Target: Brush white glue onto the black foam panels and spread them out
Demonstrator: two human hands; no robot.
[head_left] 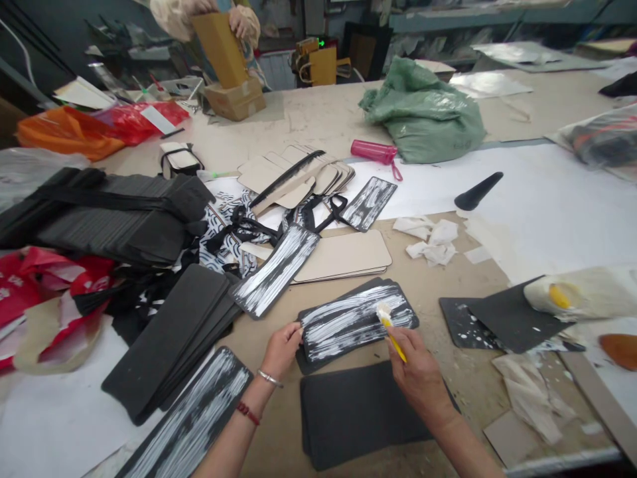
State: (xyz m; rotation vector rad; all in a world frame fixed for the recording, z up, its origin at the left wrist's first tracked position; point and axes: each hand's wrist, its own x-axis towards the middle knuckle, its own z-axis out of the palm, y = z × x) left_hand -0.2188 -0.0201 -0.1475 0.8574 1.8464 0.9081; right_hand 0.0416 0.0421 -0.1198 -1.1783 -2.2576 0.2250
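My right hand (415, 368) is closed round a yellow-handled brush (397, 342), its whitish bristles on a black rectangular panel (343, 325) streaked with white paste. My left hand (283, 348) pinches that panel's left end between thumb and fingers. Another black panel lies partly under it. Nearer to me, below the streaked panel, is a stack of plain black panels (353, 415), partly covered by my right forearm. Further white-streaked panels lie around: one (279, 269) up and to the left, one (199, 411) beside my left forearm, and a smaller piece (371, 202) farther back.
Beige boards (343, 255) lie behind the work. Plain black strips (174, 332) and a strapped black stack (114, 216) fill the left. At right stand a paste-smeared container (582, 292) and crumpled tissue (430, 239). A pink bottle (373, 151) and green sack (423, 116) sit farther back; another person handles cardboard (221, 50).
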